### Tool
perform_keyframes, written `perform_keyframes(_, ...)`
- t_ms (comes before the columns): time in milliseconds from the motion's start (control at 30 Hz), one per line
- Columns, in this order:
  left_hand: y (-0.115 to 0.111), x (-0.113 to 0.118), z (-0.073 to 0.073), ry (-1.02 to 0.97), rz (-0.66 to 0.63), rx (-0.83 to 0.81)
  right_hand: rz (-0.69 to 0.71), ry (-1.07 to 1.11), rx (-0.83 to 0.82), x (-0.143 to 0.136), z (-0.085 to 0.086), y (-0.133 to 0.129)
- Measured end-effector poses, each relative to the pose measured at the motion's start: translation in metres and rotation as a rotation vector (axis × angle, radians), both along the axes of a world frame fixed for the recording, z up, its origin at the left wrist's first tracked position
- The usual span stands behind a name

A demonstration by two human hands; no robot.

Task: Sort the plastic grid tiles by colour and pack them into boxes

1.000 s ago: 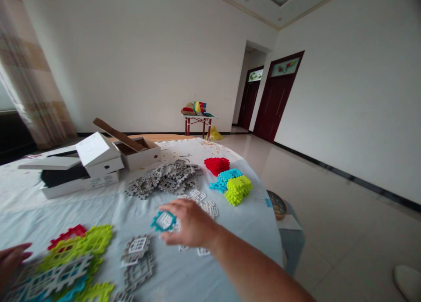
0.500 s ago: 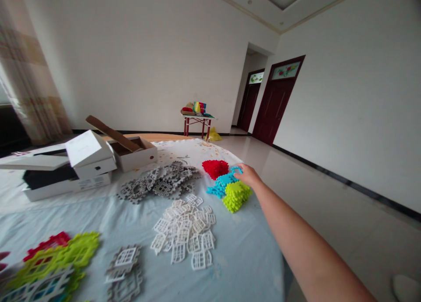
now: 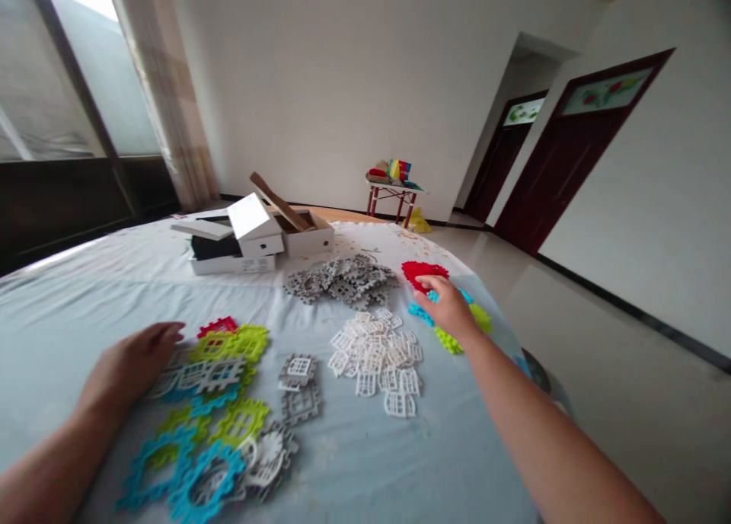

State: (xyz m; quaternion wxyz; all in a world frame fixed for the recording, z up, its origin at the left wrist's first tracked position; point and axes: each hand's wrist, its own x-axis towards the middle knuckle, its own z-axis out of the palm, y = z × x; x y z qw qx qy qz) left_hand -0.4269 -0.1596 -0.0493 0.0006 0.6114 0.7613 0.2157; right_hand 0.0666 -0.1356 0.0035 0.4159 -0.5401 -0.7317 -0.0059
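My right hand [image 3: 448, 305] is over the blue pieces [image 3: 421, 314] at the right of the table, its fingertips by the red pile [image 3: 423, 273]; its fingers are bent, and whether they pinch a piece cannot be made out. Lime green pieces [image 3: 448, 341] lie just under the wrist. On the left, my left hand [image 3: 140, 356] rests beside a mixed heap of green pieces [image 3: 250, 343], grey pieces [image 3: 224, 373] and a red piece [image 3: 218, 326]. Its fingers are close together, and anything under them is hidden.
White window-like pieces [image 3: 374, 350] lie mid-table, with a grey pile [image 3: 344, 279] behind them. Open white boxes [image 3: 256, 227] stand at the back left. Blue toothed frames [image 3: 160, 467] lie near the front. A small side table [image 3: 394, 187] stands beyond.
The view has swung left and down. My left hand has come fully into view beside the mixed heap. My right hand has shifted from the blue pieces' far side toward the red pile.
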Motion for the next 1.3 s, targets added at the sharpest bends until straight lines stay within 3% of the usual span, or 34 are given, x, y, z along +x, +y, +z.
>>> perform_keyframes(167,-0.003,-0.001,0.0,-0.017,-0.049,-0.051,0.424,-0.05,-0.128,-0.102,-0.006,-0.041)
perform_keyframes(267,-0.006,0.0,0.002,-0.031,-0.086,-0.018,0.565,-0.189,-0.191,-0.143,-0.014,-0.056)
perform_keyframes(333,-0.007,0.0,0.002,-0.041,-0.111,-0.006,0.587,-0.282,-0.229,-0.158,-0.021,-0.061)
perform_keyframes(567,-0.009,0.003,0.005,-0.057,-0.113,-0.028,0.511,-0.411,-0.273,-0.172,-0.044,-0.058)
perform_keyframes(700,-0.013,0.009,0.012,-0.067,-0.11,-0.053,0.623,-0.335,-0.212,-0.178,-0.05,-0.058)
perform_keyframes(833,-0.016,0.01,0.016,-0.089,-0.142,-0.044,0.691,-0.201,-0.127,-0.184,-0.044,-0.062)
perform_keyframes(1000,-0.016,0.01,0.015,-0.09,-0.123,-0.042,0.661,-0.053,-0.17,-0.185,-0.035,-0.069)
perform_keyframes(1233,-0.015,0.006,0.01,-0.125,-0.138,-0.031,0.823,-0.143,-0.237,-0.182,-0.037,-0.079)
perform_keyframes(1300,-0.016,0.007,0.01,-0.089,-0.13,0.022,0.797,-0.134,-0.24,-0.177,-0.034,-0.082)
